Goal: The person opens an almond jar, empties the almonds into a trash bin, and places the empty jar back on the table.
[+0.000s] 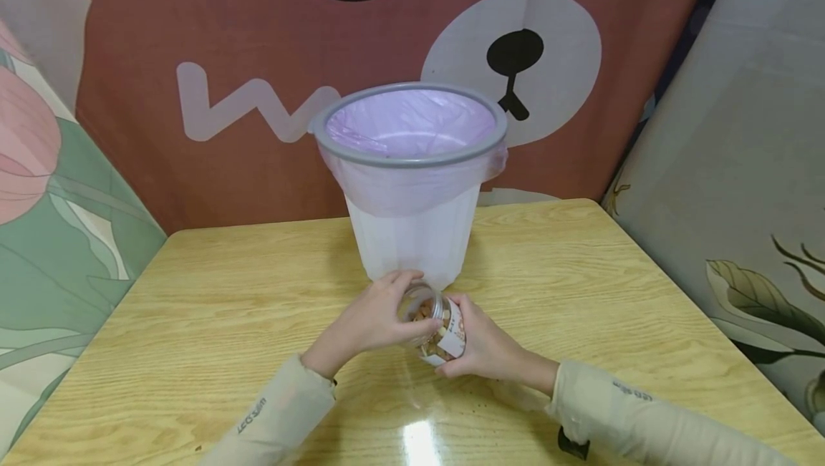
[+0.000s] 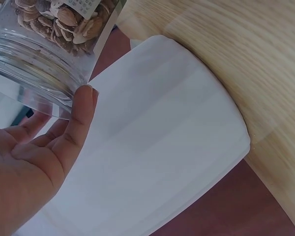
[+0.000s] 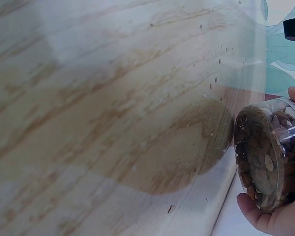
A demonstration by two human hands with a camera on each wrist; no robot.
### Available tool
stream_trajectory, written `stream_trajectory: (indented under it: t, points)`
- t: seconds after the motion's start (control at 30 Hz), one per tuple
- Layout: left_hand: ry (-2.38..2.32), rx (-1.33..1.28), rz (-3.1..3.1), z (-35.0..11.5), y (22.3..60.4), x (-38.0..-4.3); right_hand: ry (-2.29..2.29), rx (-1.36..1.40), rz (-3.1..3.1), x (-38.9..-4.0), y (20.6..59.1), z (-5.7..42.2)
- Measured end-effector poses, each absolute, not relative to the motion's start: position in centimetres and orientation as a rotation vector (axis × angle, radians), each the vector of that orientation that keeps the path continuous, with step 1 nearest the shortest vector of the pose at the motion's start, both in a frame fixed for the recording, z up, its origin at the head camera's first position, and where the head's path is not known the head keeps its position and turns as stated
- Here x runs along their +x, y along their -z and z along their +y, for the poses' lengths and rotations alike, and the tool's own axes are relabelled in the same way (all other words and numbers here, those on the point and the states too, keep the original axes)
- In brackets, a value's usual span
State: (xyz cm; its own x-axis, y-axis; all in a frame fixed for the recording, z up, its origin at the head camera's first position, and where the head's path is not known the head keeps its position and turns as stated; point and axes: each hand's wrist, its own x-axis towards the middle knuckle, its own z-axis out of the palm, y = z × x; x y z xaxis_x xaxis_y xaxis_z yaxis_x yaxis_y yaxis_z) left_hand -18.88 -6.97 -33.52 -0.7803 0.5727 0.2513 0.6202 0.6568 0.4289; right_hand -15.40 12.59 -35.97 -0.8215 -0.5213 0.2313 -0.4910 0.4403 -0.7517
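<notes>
You've got the clear, round jar w/ a white printed label point(image 1: 453, 333) tilted, mouth toward your left, over the pale yellow wood-grain table point(image 1: 258, 294), just in front of the tall white bin w/ a grey rim point(image 1: 412, 240) & its thin purple plastic liner point(image 1: 445, 112); your right hand point(image 1: 486, 344) grips the labelled body, fingers & thumb round it; your left hand point(image 1: 374, 316) is curled round the clear mouth end, beside the threaded neck; can't tell if that end is a separate lid or part of the jar; brown, flat, nut-like bits point(image 2: 66, 22) sit inside; can't tell for sure if the base touches the table; step in hand is prob. working at the mouth, right steadying, left turning or lifting; next move, I'd say, calls for a firm R hold, even L pressure & a more upright jar ASAP, b/c at this tilt the bits could spill if anything comes loose; smooth clear walls (glass or plastic, can't tell) may slip too; small dark crumbs point(image 3: 170, 209) dot the table, so pls mind where the base goes.
</notes>
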Motion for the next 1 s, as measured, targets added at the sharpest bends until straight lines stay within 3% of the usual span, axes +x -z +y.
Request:
stream_trajectory:
  t: [0.23, 0.47, 1.0]
  points:
    - [0.768, -1.0, -2.773, -7.0, 33.6, -18.9, 1.359, -0.929, 2.641, -15.4, 36.0, 12.6]
    - [0.818, -1.2, -2.719, -7.5, 33.4, -19.0, 1.363, -0.948, 2.654, -17.3, 39.7, 13.6]
    - [0.808, -1.277, -2.741, -7.6, 33.2, -19.1, 1.365, -0.947, 2.656, -17.3, 39.8, 13.6]
